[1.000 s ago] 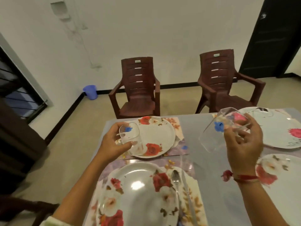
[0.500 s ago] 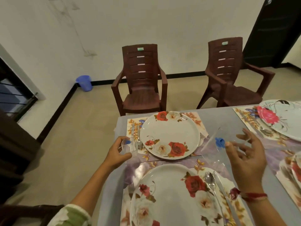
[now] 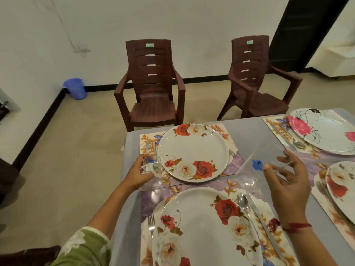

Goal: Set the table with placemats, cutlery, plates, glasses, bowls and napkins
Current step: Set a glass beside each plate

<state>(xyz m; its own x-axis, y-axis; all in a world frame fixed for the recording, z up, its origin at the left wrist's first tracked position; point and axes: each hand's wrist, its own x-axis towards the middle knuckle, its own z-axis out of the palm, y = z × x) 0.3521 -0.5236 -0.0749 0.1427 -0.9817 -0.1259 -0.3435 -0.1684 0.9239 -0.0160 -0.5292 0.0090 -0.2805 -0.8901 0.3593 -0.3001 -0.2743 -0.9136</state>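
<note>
while gripped by left hand (image 3: 138, 174), glass (image 3: 151, 166): upright left of far plate (image 3: 192, 148)
second glass (image 3: 256, 164): held tilted by right hand (image 3: 287, 182)

Plates (image 3: 194, 150) on placemats (image 3: 233, 162), chairs (image 3: 151, 83) behind.

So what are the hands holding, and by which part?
Two clear glasses: the left hand grips the left glass round its side; the right hand holds the tilted right glass by its side.

A home dining room: grey table (image 3: 247, 131) with floral plates (image 3: 193, 152), brown plastic chairs (image 3: 153, 77), blue bin (image 3: 75, 91) by a white wall (image 3: 192, 25).
</note>
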